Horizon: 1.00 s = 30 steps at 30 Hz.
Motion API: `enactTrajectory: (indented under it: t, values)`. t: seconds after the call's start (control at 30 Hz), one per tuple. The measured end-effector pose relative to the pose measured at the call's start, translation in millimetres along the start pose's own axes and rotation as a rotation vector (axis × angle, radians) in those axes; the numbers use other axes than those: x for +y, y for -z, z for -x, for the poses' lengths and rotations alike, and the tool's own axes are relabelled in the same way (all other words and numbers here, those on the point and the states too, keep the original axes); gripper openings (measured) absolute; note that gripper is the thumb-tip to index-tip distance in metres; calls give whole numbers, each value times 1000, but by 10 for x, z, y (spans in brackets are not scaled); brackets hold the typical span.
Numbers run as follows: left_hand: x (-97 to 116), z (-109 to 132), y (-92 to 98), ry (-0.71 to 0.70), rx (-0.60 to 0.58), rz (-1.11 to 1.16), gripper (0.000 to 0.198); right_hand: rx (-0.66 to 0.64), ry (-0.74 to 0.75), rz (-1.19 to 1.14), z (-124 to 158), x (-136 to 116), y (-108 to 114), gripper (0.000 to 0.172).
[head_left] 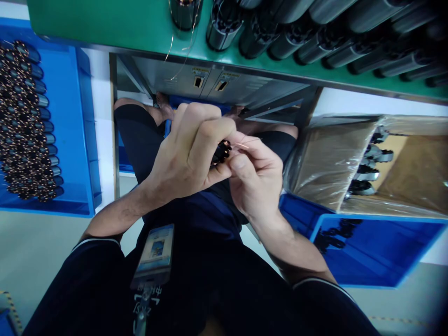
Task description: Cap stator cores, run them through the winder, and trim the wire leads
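Over the lap, both hands work together at centre. Left hand (185, 156): grip closed, fingers curled around a dark wound coil bobbin (221, 152), with the thumb along its near side. Right hand (255, 179): grip narrow, thumb and forefinger pinched together at a fine copper wire lead (245, 143) that runs from the bobbin toward the right. Bobbin sits between the two hands, held clear of the lap, and is mostly hidden by the fingers.

Left of the hands: blue plastic tray (86, 177) carrying close rows of copper-wound coils (24, 121). Right of the hands: cardboard box (329, 161) lined with clear plastic, holding black-and-silver cylindrical parts (367, 161). Near right, a second blue tray (371, 254) holds a few dark parts (336, 233).

Far side: green desk (105, 23) with a long row of dark cylindrical parts (294, 32) along its surface, some loose copper wire (180, 42) hanging over the edge. Below its edge stands a grey metal drawer unit (220, 84). Black shorts (140, 140) show under the hands; an ID badge (154, 252) hangs at the chest.
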<state>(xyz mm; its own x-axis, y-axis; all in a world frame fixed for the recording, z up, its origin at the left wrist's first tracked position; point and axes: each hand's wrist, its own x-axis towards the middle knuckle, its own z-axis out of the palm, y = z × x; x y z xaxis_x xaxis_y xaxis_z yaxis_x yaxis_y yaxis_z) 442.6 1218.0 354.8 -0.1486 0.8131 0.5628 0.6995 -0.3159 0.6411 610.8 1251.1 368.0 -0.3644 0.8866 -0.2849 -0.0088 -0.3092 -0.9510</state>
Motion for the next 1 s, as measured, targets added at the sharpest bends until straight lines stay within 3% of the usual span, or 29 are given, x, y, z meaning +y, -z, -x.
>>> enactTrajectory:
  t: [0.23,0.43,0.5,0.57,0.63,0.67,0.73,0.8,0.87,0.93,1.0]
  values:
    - [-16,34,53,-30,-113,-103,18,24,-45,-33,15,1,-1,35]
    - [14,77,106,70,-101,53,23,-184,128,258,-233,-131,270,35]
    - [25,49,177,345,-253,335,25,-292,266,426,-338,-274,394,24]
    - [8,13,253,714,-523,693,35,-443,512,628,-412,-430,511,4]
    - [-44,4,309,978,-763,991,59,-580,675,763,-433,-539,603,12]
    - [-74,20,328,1023,-796,1043,67,-606,651,767,-425,-561,635,12]
    - [-119,93,344,944,-636,924,68,-558,357,642,-380,-536,676,4]
    - [-119,193,336,622,-396,543,60,-470,-31,432,-325,-454,689,25]
    - [-75,270,309,246,-311,164,56,-449,-282,271,-287,-376,687,40]
    - [-15,281,278,37,-316,-28,40,-463,-309,247,-288,-351,692,41]
    - [29,216,269,65,-329,-1,28,-475,-148,370,-339,-391,731,37]
